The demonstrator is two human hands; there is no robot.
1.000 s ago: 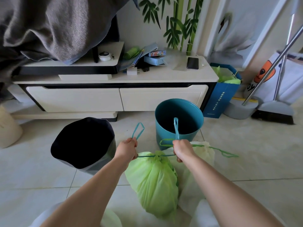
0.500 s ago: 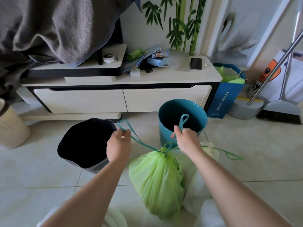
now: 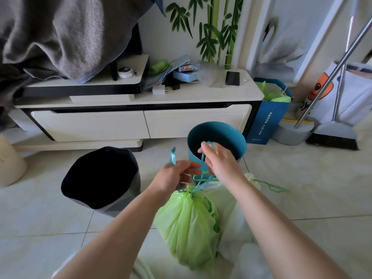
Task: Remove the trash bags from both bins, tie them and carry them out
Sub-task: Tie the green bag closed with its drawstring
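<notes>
A full green trash bag lies on the floor tiles, its neck gathered by a teal drawstring. My left hand pinches one drawstring loop just above the neck. My right hand holds the other loop, close beside the left hand. A white trash bag with a green drawstring lies behind the green bag on the right. The teal bin stands just beyond my hands, with no bag inside. The black bin stands to the left, leaning.
A white TV cabinet with two drawers runs along the wall, with a phone and boxes on top. A blue paper bag, a broom and dustpan stand at the right. A grey blanket hangs top left.
My hands, pulled apart with the drawstring taut a second ago, have risen and come together above the green bag's neck. The string loops now cross between them.
</notes>
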